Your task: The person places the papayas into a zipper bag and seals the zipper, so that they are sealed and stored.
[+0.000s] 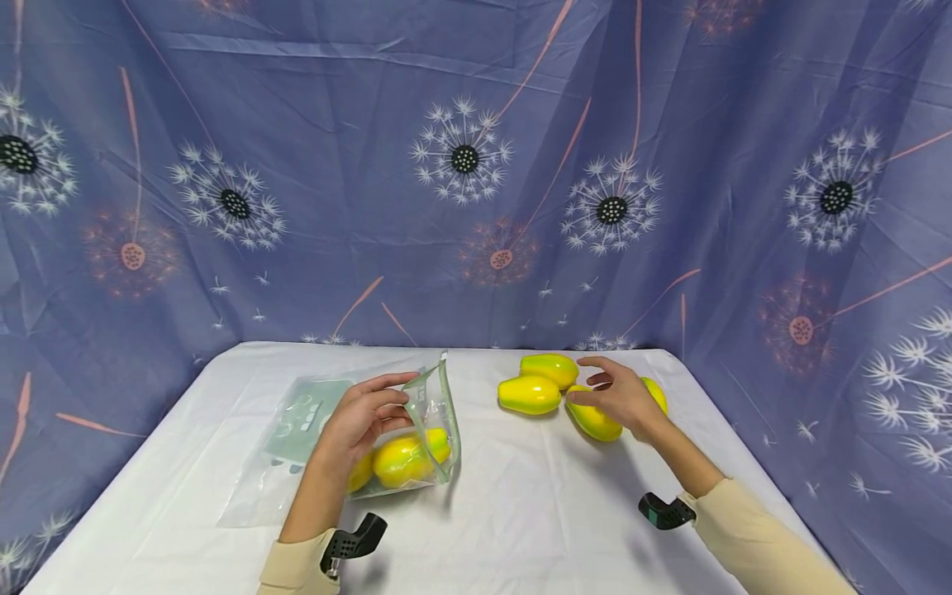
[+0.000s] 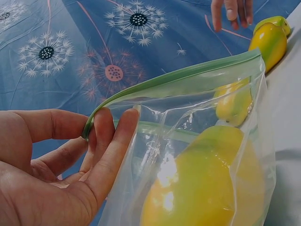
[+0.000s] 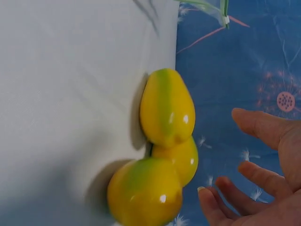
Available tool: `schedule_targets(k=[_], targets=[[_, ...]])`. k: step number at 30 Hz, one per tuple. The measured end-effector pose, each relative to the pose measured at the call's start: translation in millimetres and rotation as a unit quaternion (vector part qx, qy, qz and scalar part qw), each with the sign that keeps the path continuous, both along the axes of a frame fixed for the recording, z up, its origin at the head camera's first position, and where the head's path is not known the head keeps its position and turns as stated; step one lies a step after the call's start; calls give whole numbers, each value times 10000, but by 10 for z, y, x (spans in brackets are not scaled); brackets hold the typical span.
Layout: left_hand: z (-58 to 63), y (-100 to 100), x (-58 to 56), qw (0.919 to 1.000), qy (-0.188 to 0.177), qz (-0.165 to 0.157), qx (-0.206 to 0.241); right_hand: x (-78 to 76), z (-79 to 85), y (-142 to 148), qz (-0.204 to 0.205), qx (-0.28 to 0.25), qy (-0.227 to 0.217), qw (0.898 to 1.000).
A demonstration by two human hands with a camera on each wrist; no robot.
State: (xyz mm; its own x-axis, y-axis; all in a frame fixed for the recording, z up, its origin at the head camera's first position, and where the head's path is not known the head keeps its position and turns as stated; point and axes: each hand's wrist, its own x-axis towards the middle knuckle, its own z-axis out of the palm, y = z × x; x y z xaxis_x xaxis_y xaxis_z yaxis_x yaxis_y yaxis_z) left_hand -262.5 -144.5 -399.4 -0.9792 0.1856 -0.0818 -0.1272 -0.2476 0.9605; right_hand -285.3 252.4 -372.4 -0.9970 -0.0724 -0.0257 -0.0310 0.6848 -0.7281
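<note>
My left hand (image 1: 364,417) grips the green-edged mouth of a clear zip bag (image 2: 188,108), holding it raised and parted. Yellow-green papayas (image 1: 409,459) lie inside the bag; part of one is hidden behind the hand. Toward the back right, my right hand (image 1: 621,399) hovers with fingers spread and slightly bent, holding nothing. A papaya (image 1: 595,421) lies just below its fingers, and another (image 1: 656,393) is partly hidden behind the hand. Left of these, a papaya (image 1: 529,395) touches a further one (image 1: 550,368) behind it. In the right wrist view, the right hand (image 3: 263,174) is apart from the papayas (image 3: 167,108).
Under the filled bag, toward the left, lies a flat clear bag (image 1: 249,487) with a green printed panel. A white cloth (image 1: 513,512) covers the table. Blue dandelion-print curtains (image 1: 335,165) stand behind and at both sides.
</note>
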Motion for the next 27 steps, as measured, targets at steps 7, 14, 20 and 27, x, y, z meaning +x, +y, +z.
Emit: schedule_targets(k=[7, 14, 20, 27], targets=[[0, -7, 10, 10000, -9, 33, -1, 102, -154, 262, -174, 684, 424, 9966], [18, -11, 34, 10000, -1, -26, -70, 168, -347, 363, -259, 860, 547, 9945], [21, -8, 34, 10000, -2, -7, -87, 199, -462, 358, -298, 1053, 735, 9913], [6, -7, 21, 10000, -31, 17, -78, 202, -563, 350, -268, 1020, 1003, 9894]])
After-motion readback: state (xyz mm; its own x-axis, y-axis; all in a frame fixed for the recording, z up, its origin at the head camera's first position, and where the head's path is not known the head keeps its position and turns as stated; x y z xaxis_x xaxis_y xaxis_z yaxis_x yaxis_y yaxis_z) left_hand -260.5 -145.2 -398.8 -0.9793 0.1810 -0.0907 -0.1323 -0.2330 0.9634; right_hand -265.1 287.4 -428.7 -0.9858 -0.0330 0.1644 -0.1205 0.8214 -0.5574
